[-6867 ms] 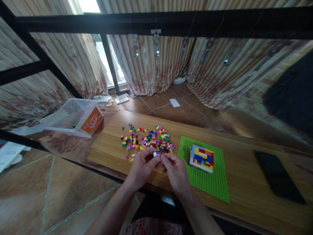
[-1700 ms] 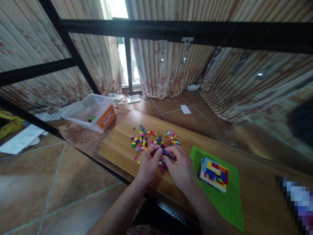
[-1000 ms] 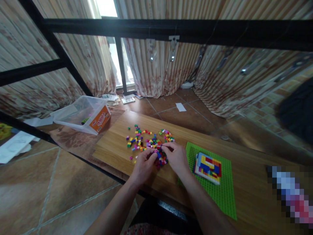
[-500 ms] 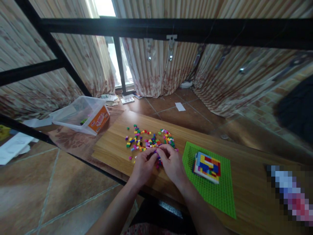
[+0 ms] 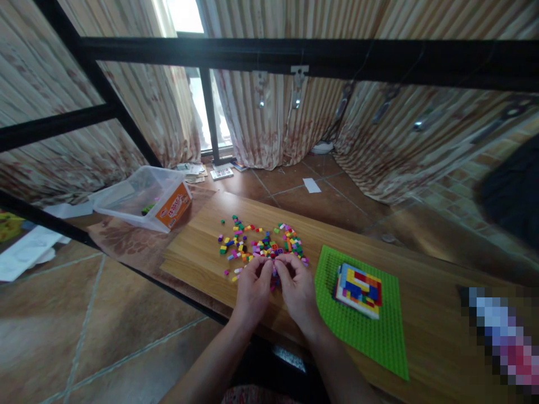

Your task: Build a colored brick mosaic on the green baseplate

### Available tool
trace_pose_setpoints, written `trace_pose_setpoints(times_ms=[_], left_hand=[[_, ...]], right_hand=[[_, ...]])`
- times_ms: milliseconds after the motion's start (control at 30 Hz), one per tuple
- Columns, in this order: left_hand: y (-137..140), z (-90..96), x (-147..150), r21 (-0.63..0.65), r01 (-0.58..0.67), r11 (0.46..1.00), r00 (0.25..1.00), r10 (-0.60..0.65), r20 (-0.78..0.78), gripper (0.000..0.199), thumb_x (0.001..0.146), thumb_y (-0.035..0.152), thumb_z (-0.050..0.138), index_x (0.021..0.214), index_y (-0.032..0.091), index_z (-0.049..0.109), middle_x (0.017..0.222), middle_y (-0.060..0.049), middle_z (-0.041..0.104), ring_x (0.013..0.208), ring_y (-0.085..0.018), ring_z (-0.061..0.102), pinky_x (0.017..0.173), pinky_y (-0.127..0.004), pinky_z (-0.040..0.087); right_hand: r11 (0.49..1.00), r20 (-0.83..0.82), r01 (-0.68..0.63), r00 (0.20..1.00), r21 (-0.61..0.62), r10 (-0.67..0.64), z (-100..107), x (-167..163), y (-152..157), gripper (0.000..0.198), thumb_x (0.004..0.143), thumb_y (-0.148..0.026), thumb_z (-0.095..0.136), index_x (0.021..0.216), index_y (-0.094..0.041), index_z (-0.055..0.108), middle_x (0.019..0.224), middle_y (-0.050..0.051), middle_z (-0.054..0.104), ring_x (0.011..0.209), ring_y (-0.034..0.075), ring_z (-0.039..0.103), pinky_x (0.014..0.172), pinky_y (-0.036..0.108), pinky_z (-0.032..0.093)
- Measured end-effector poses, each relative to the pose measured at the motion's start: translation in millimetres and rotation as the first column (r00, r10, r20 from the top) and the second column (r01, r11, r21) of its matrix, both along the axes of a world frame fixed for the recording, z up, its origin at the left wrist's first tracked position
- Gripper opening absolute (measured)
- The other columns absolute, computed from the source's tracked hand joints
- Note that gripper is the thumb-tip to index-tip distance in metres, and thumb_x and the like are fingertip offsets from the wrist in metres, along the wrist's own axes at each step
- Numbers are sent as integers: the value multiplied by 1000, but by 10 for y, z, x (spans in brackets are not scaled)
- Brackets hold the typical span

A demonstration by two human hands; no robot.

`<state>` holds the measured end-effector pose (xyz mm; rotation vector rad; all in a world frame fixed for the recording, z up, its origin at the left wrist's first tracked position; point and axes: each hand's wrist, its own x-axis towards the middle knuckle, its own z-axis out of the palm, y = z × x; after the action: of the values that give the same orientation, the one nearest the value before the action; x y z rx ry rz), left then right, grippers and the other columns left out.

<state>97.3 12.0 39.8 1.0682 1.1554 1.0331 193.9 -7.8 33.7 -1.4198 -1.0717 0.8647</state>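
Low over a scatter of small colored toy bricks (image 5: pixel 290 238), my left hand (image 5: pixel 255 289) and my right hand (image 5: pixel 298 286) meet at the fingertips. Thumb and forefinger of each hand are pinched together. Whatever lies between them is too small and too covered to make out. Part of the brick pile is hidden behind my fingers. To the right of my right hand, a green studded baseplate (image 5: pixel 362 345) lies on the wooden table (image 5: pixel 193 244). On it stands a squarish block of joined bricks (image 5: pixel 360 292), with a multicolored top and a white lower front side.
A clear plastic bin (image 5: pixel 122 207) with an orange label sits beyond the table's left end, a few bricks inside. A black metal frame (image 5: pixel 236 53) crosses in front of striped curtains (image 5: pixel 265 129). Papers (image 5: pixel 311 185) lie on the tiled floor. At right is a pixelated patch.
My view has shifted slightly. Both hands stay pinched together over the bricks, with their fingertips a little closer. The block and baseplate have not moved.
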Motion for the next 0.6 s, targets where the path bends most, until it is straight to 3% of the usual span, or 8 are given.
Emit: trace_pose_setpoints(times_ms=[133, 333, 600], left_hand=[[-42, 0, 51, 105, -45, 993, 980, 65, -189, 22, 90, 38, 48, 81, 19, 55, 73, 0, 58, 66, -13, 53, 60, -24, 42], [-32, 99, 61, 178, 33, 983, 858, 64, -510, 23, 94, 30, 36, 78, 21, 48, 70, -1, 56, 64, -16, 53, 61, -28, 36], [-49, 154, 47, 164, 93, 982, 819, 18, -573, 24, 96, 33, 34, 79, 22, 47, 71, -1, 58, 65, -17, 55, 61, -29, 34]], right_hand=[[999, -13, 25, 1000, -28, -25, 42, -36, -34, 24, 88, -42, 53, 88, -21, 65, 84, 3, 70, 80, 18, 64, 71, 30, 51], [998, -34, 42, 998, -56, -44, 67, -32, -49, 25, 85, -42, 58, 94, -21, 68, 89, 4, 72, 87, 20, 66, 77, 32, 51], [996, -65, 35, 997, -85, -40, 133, -22, -26, 28, 84, -45, 57, 84, -21, 70, 84, 4, 72, 84, 20, 65, 74, 31, 49]])
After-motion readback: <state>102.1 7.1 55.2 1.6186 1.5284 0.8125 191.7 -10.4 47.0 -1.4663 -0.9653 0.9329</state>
